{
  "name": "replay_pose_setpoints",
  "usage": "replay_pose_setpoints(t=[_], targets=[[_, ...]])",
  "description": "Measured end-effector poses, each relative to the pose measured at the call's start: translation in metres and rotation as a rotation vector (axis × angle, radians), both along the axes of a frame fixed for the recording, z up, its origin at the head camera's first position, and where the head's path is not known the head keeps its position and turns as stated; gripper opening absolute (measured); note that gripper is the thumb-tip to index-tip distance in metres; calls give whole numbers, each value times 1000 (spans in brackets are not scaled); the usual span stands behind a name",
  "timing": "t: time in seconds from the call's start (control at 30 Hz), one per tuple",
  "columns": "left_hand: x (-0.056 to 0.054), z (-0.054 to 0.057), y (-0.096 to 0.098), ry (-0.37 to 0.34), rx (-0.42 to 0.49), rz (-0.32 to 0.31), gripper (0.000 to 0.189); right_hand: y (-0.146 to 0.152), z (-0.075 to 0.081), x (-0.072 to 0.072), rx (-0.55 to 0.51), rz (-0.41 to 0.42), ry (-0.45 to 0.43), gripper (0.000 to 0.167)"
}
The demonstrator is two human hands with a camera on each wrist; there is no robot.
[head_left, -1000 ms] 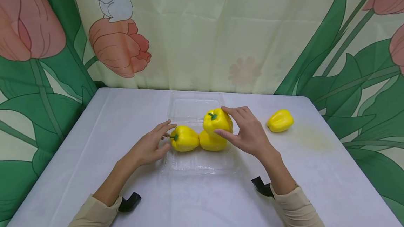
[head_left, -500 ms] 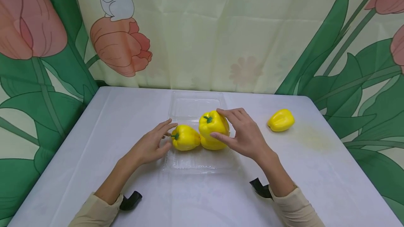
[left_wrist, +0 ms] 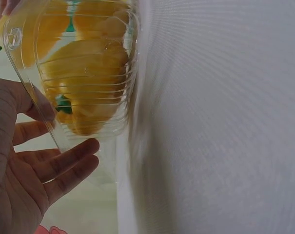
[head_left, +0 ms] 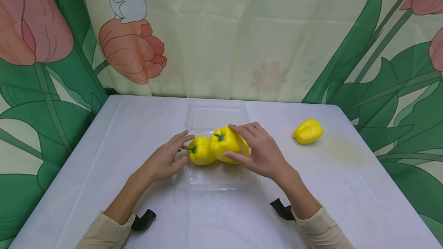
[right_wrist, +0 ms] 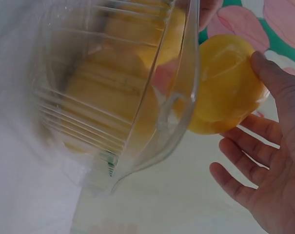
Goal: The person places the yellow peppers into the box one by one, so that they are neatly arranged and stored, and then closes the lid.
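My right hand [head_left: 257, 151] holds a yellow bell pepper [head_left: 223, 145] between thumb and fingers, its green stem facing left. The right wrist view has this pepper [right_wrist: 225, 85] above the rim of a clear plastic clamshell container [head_left: 214, 181]. Inside lie another yellow pepper [head_left: 200, 151] on the left and a third [head_left: 247, 149], mostly hidden behind the held one. My left hand [head_left: 164, 160] rests at the container's left edge, fingers spread and fairly straight. In the left wrist view its thumb lies by the container's rim [left_wrist: 23, 63].
One more yellow pepper [head_left: 308, 131] lies on the white tablecloth [head_left: 346, 195] to the right. The container's clear lid [head_left: 216, 116] is folded back flat behind it. A patterned curtain [head_left: 221, 37] hangs along the table's far edge.
My right hand has carried its pepper left and down, so it now overlaps the gap between the two peppers in the container. The left hand has stayed in place.
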State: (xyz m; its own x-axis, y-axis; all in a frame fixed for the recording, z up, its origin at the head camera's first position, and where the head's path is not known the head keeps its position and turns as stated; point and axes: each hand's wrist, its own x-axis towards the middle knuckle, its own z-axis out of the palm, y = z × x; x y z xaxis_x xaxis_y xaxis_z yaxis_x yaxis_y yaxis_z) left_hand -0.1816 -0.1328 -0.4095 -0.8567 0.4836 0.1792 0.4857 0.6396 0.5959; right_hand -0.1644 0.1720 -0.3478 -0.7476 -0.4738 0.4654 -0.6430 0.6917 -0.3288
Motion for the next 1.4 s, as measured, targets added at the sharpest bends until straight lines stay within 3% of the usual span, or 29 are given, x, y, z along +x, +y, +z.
replay_pose_setpoints(t=[0.53,0.93,1.4], targets=[[0,-1,0,16,6,0,61,-19,-2,9,46,68,41,69],[0,-1,1,2,6,2,60,-30,-8,16,99,112,131,71],[-1,-3,1,24,6,-3,60,-35,-14,20,114,127,139,70]])
